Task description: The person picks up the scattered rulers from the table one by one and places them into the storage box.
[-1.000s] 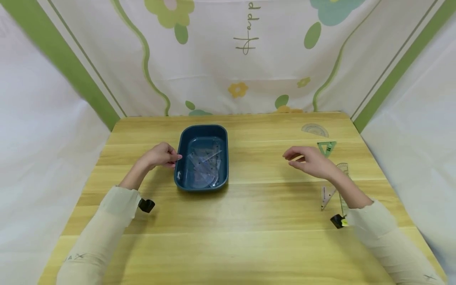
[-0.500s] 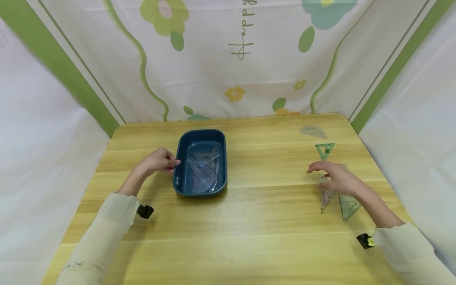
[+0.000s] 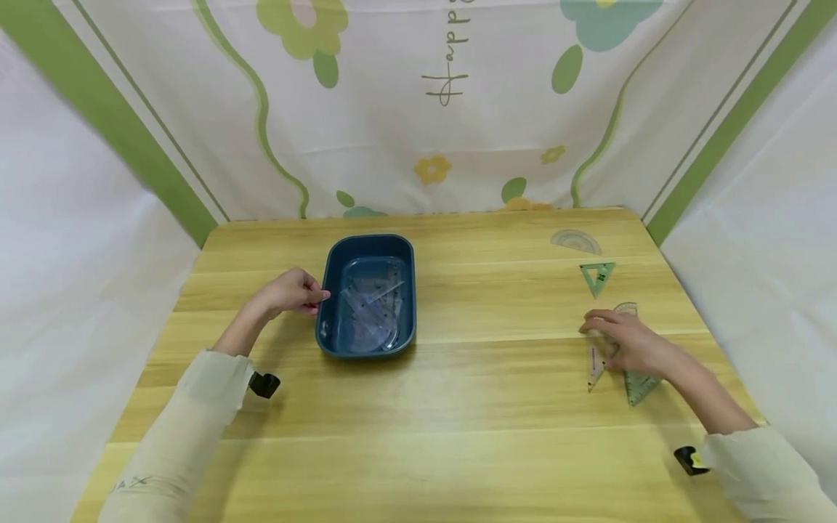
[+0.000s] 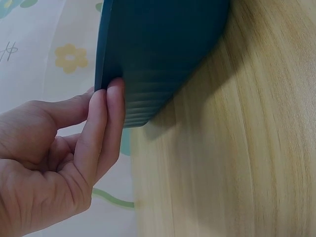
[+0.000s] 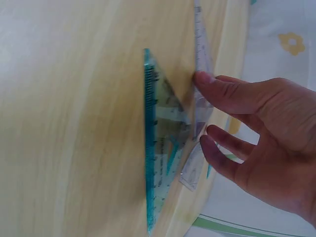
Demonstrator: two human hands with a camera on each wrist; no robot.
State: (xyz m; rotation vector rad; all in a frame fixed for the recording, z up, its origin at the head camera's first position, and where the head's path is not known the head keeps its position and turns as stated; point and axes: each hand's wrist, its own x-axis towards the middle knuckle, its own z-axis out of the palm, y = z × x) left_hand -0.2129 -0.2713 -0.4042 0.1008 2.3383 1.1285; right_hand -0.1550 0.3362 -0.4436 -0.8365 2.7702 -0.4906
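Pinching tray (image 3: 373, 247) with left hand (image 3: 290, 290). At clear triangle (image 3: 593, 362) with right hand (image 3: 637, 345), cannot tell if gripping. Could slip off thin flat plastic, nudge nearby green triangle (image 3: 641, 386).

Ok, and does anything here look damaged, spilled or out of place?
Nothing stands out as spilled or broken. The blue bin sits upright, with clear drawing tools jumbled inside; the small green triangle and the far protractor lie loose on the table. Fine scratches I can't make out.
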